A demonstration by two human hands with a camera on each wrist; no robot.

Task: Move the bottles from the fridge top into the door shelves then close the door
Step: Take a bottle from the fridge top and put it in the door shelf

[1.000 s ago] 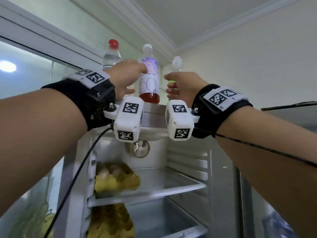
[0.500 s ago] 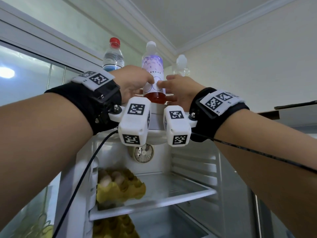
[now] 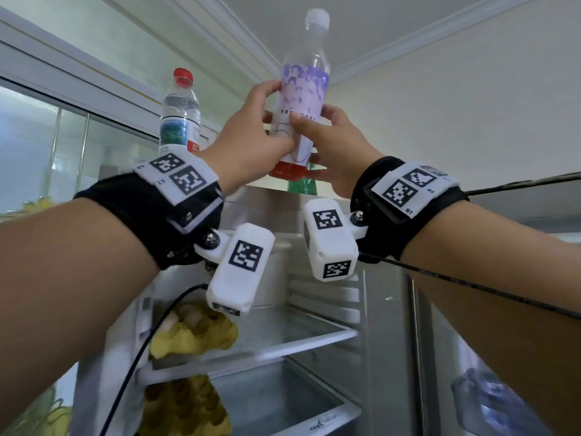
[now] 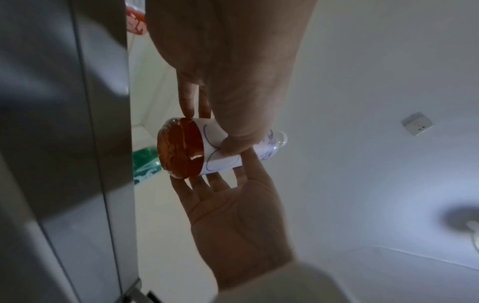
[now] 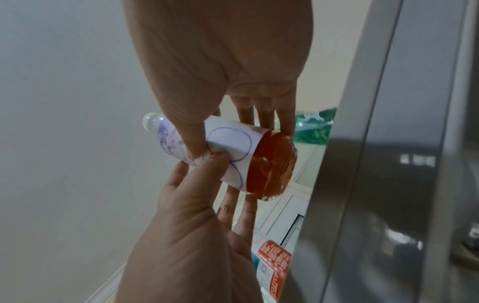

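Note:
Both hands hold one bottle point(image 3: 303, 99) with a white cap, a purple and white label and red drink at its base, upright above the fridge top point(image 3: 267, 196). My left hand point(image 3: 267, 127) wraps it from the left, thumb on the label. From the right, my right hand point(image 3: 327, 133) grips it with thumb in front and fingers behind. In the left wrist view its red base point(image 4: 178, 149) faces the camera, as does the base point(image 5: 272, 166) in the right wrist view. A red-capped water bottle point(image 3: 180, 114) and a green bottle point(image 3: 301, 185) stand on the fridge top.
The fridge is open below my wrists, with a glass shelf point(image 3: 298, 335) and yellow egg cartons point(image 3: 195, 335) at its left. The grey door point(image 3: 390, 325) stands open on the right, with something pale and blurred point(image 3: 490, 404) low on it. The ceiling is close overhead.
The right hand left the green bottle and joined the left on the red-drink bottle. Both hands then lifted it off the fridge top.

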